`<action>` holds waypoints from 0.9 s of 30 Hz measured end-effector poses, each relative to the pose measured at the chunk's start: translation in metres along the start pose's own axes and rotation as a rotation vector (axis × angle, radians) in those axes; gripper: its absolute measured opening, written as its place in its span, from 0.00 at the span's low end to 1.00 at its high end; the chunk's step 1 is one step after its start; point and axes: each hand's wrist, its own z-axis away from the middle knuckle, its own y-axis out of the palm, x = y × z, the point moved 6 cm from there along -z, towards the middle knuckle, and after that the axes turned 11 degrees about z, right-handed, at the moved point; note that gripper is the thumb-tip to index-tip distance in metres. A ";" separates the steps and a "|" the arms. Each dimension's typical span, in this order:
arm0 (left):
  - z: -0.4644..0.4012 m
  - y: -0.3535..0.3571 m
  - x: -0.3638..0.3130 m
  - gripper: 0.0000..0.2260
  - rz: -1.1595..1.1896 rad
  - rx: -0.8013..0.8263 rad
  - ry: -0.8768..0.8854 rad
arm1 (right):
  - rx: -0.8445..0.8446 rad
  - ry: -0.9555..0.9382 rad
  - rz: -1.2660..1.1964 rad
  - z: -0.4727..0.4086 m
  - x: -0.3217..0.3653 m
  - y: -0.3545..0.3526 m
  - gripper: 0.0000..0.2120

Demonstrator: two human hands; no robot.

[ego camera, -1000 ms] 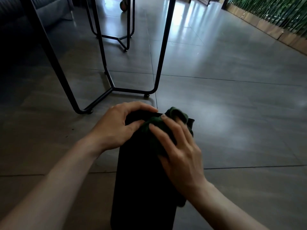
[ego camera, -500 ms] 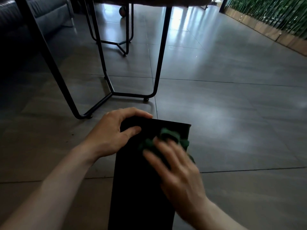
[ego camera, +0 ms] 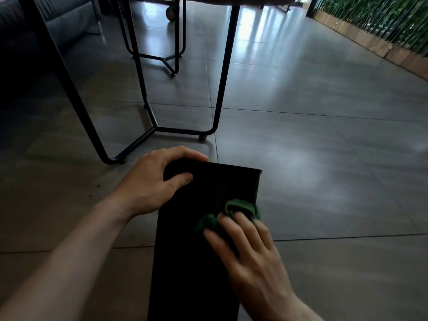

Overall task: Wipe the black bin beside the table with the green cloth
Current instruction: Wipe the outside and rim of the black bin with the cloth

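The black bin (ego camera: 190,251) lies tilted toward me on the grey tiled floor, its flat side facing up. My left hand (ego camera: 157,181) grips its far left corner, fingers curled over the edge and thumb on the top face. My right hand (ego camera: 250,253) presses the crumpled green cloth (ego camera: 234,212) onto the bin's upper face near its right edge, fingers straight and spread over the cloth. Most of the cloth is hidden under that hand, which is slightly blurred.
Black metal table legs (ego camera: 222,72) and their floor frame stand just beyond the bin. A dark sofa (ego camera: 34,24) sits at the far left. A planter wall with green plants (ego camera: 382,26) runs along the far right. Grey floor tiles surround the bin.
My right hand has slid the green cloth from the bin's far edge down the face toward me. The left hand kept its grip on the corner.
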 end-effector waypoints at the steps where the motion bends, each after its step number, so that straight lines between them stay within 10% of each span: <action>1: 0.000 -0.001 0.001 0.19 0.001 -0.005 -0.006 | 0.019 -0.005 -0.016 0.008 -0.003 0.001 0.14; 4: 0.001 -0.004 0.002 0.19 -0.008 -0.011 -0.027 | 0.065 0.225 -0.131 0.008 -0.042 0.000 0.14; 9: 0.007 -0.011 0.003 0.19 0.007 0.004 -0.048 | -0.041 1.211 -0.718 0.010 -0.157 -0.009 0.02; 12: 0.009 -0.012 0.003 0.18 0.050 0.024 -0.060 | 0.011 1.474 -1.274 0.024 -0.185 0.008 0.25; 21: 0.009 -0.006 0.002 0.20 0.112 0.159 -0.086 | 0.671 0.487 -0.529 -0.034 -0.152 0.043 0.25; 27: 0.010 -0.018 0.014 0.19 0.195 0.134 -0.095 | 0.778 0.253 -0.367 -0.044 -0.138 0.055 0.11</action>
